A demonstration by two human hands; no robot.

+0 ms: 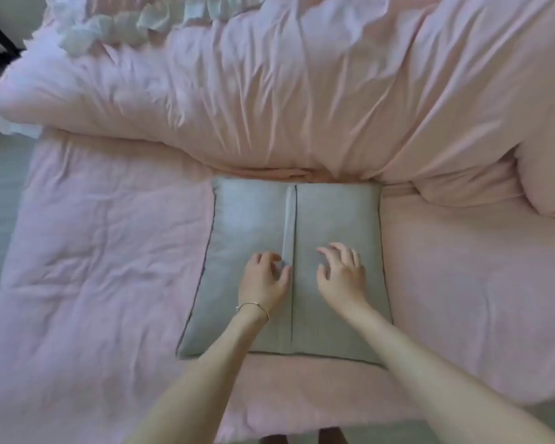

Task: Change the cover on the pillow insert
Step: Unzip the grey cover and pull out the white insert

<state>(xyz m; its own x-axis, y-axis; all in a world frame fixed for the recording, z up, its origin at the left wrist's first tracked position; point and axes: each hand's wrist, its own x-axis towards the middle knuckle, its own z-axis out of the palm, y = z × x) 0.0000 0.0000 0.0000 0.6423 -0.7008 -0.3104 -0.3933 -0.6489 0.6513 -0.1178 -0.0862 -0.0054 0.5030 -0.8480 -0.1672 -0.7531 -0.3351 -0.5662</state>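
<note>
A square grey pillow [247, 225] with dark piping lies flat on the pink bed [103, 251], its back side up. A flap seam [290, 219] runs down the cover's middle. My left hand [263, 278], with a thin bracelet on the wrist, rests on the cover just left of the seam, its fingertips curled at the flap's edge. My right hand [342, 272] hovers or rests lightly on the cover right of the seam, with its fingers loosely bent and holding nothing. The insert is hidden inside the cover.
A bunched pink duvet [302, 91] lies across the bed behind the pillow. White ruffled bedding [109, 27] sits at the far left corner. The bed's near edge runs just below the pillow, and grey floor [0, 174] shows at left.
</note>
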